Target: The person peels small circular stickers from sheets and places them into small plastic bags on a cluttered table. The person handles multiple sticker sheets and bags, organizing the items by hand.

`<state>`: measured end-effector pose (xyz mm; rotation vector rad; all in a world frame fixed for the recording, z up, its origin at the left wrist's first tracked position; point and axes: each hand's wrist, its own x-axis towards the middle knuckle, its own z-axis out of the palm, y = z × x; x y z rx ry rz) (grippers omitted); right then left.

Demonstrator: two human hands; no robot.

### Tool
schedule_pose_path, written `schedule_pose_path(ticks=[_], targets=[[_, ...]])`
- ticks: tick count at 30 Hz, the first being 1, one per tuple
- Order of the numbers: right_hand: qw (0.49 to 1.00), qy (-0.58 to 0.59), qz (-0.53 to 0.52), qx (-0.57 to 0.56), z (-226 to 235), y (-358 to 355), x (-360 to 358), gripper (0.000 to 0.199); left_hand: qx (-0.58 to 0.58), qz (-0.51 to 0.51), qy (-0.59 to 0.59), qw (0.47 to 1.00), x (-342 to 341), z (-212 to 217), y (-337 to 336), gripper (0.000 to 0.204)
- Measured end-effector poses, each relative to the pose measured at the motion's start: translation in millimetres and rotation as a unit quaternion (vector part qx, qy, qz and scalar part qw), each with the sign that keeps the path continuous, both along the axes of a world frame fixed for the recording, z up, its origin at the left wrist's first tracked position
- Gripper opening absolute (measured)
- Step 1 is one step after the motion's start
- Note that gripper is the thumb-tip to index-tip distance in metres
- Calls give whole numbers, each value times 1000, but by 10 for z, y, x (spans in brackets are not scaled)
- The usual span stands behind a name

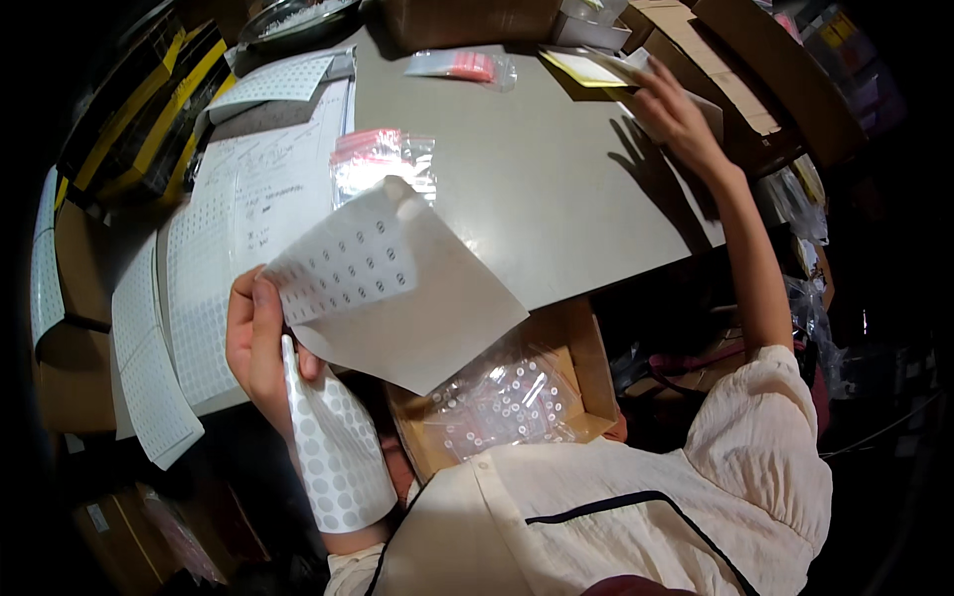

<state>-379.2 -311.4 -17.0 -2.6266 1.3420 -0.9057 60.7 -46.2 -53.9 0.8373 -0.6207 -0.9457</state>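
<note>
My left hand grips a white sticker sheet with round labels on its upper part, held up over the near edge of the grey table. A second sheet of round stickers hangs down from the same hand. My right hand reaches far across the table with fingers spread, touching papers and a yellow note at the back right. An open cardboard box on my lap holds clear bags of small round parts.
More sticker sheets and a written paper cover the table's left side. Clear bags with red strips lie mid-table. Cardboard boxes crowd the back right, a bowl the back left.
</note>
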Motion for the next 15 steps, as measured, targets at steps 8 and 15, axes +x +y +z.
schedule_pose_path(ticks=[8, 15], targets=[[933, -295, 80, 188, 211, 429, 550, 45, -6, -9, -67, 998, 1, -64, -11, 18], [879, -222, 304, 294, 266, 1391, 1683, 46, -2, -37, -66, 997, -49, 27, 33, 15]])
